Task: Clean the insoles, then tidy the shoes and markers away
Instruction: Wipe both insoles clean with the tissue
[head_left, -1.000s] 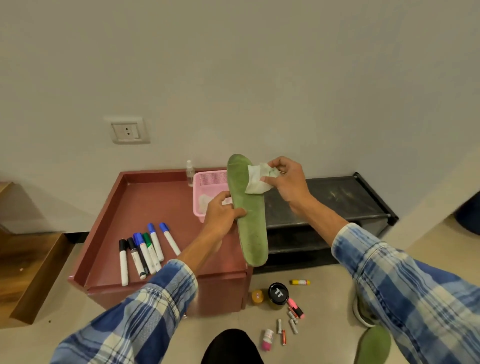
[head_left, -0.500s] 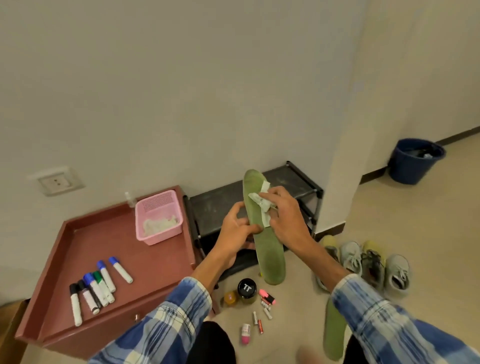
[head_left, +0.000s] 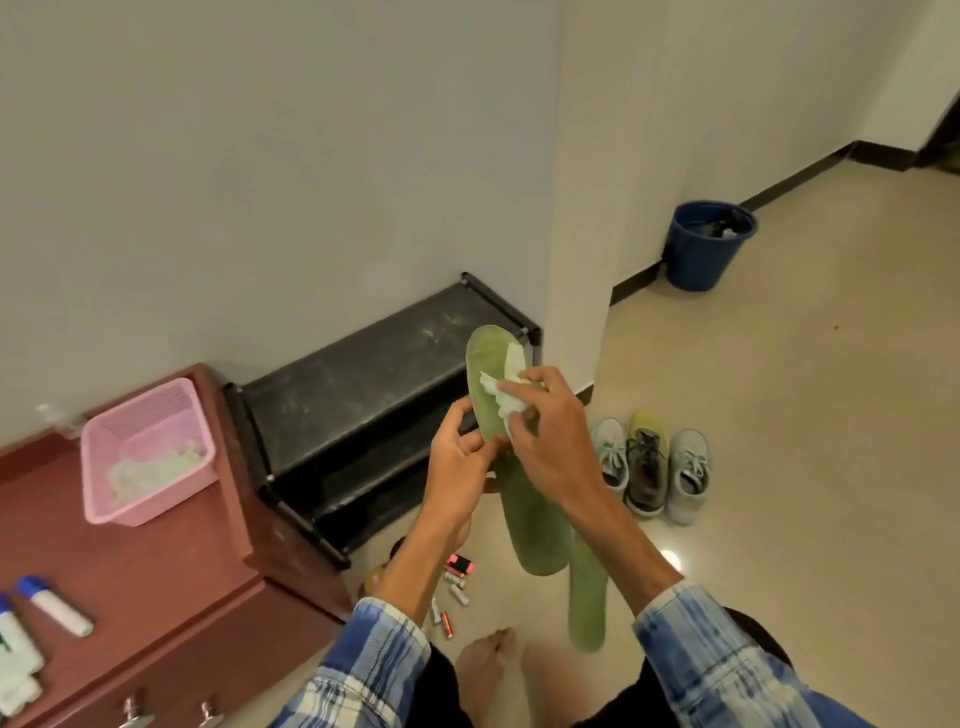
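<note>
The left hand (head_left: 457, 457) holds the green insole (head_left: 524, 519) by its left edge near mid-length, with the fingers (head_left: 460, 415) curled behind it and the thumb on the front. The right hand (head_left: 550, 441) presses a crumpled white wipe (head_left: 501, 395) against the upper part of the insole, its fingers (head_left: 545, 379) bent round the wipe. The insole is held in the air nearly upright, toe end up.

Below the right fingers, past the held insole's heel, a second insole (head_left: 587, 597) lies on the floor. Three shoes (head_left: 647, 467) stand side by side on the floor, just right of the right fingers. Behind both sets of fingers a black shoe rack (head_left: 363, 395) stands against the wall.

Well left of the left fingers a pink basket (head_left: 150, 447) sits on the red-brown table (head_left: 156, 571). It holds what may be used wipes, though that part is blurred. Markers (head_left: 52, 605) lie at the table's far left, well apart from the fingers. Batteries (head_left: 452, 587) are scattered on the floor below the left fingers.
</note>
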